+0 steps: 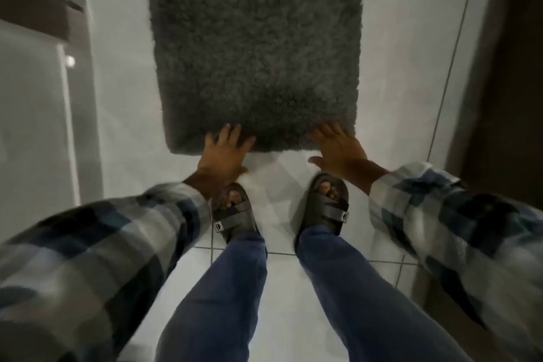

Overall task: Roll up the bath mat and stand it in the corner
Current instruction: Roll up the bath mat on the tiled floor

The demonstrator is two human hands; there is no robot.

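A dark grey shaggy bath mat [255,47] lies flat on the white tiled floor, stretching from the top of the view down to its near edge just ahead of my feet. My left hand [224,153] rests with spread fingers on the mat's near left corner. Over at the near right corner, my right hand [338,150] lies the same way, fingers apart on the pile and thumb over the floor. Neither hand has closed around the mat. The mat's far end is cut off at the top.
My two feet in dark sandals [235,211] stand on the white tiles [279,173] just behind the mat. A pale wall or cabinet panel [38,114] runs along the left. A dark brown door or frame [499,67] rises on the right.
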